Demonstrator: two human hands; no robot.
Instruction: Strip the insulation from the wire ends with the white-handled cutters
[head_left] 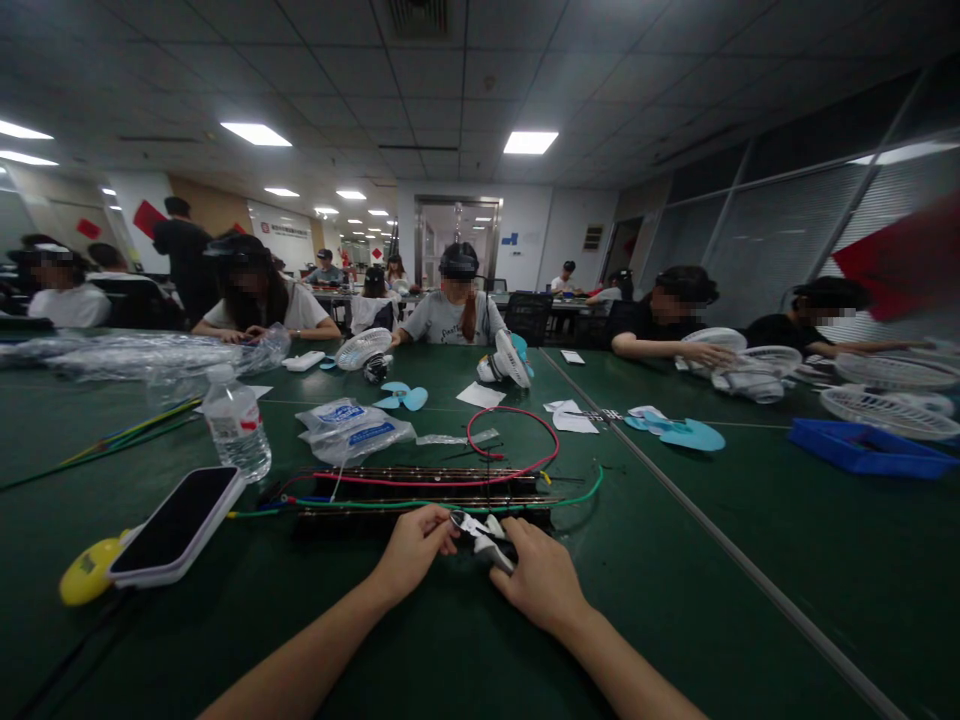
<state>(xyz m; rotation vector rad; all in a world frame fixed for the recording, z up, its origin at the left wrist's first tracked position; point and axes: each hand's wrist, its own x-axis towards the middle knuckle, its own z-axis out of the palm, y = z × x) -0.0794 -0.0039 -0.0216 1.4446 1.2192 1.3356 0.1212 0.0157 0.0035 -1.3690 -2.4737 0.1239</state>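
My right hand is wrapped round the handles of small cutting pliers with pale grips, their jaws pointing left. My left hand is closed in a pinch at the jaw tip; what it holds there is too small to make out. Just beyond both hands lies a long black assembly with metal rods. A green wire runs along its near side and sticks out at the right end. A red wire lies across it and loops up behind it.
To the left are a phone propped on a yellow object and a water bottle. Behind the assembly lie plastic bags and blue fan blades. A blue tray stands right. Co-workers sit across the table with fan parts.
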